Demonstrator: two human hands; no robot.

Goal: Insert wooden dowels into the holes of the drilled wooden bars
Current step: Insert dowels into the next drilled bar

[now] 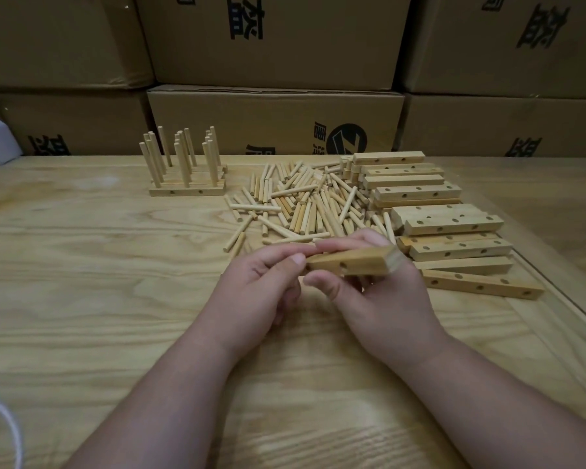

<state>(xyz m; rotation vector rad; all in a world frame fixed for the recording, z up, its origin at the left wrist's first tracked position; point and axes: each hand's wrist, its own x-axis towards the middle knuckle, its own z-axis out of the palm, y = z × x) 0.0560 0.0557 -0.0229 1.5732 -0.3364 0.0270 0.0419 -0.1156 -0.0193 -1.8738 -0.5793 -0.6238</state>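
Now held above the tabletop (pixel 115 299): drilled bar (pixel 352 262), long axis left-to-right, pinched at its left end by left hand (pixel 261 292), cradled by right hand (pixel 379 292). Dowel pile (pixel 301 204) just beyond, far side, nearer right hand.

This looks like a storeroom or small packing workshop. Large printed cardboard cartons (pixel 274 42) are stacked like a wall along the far edge of a pale wood-grain bench (pixel 82 299). Batch work lies on it: a heap of loose dowels (pixel 301 204) mid-bench, drilled bars (pixel 447 228) piled toward the right edge, and finished bars with upright dowels (pixel 183 164) near the far edge.
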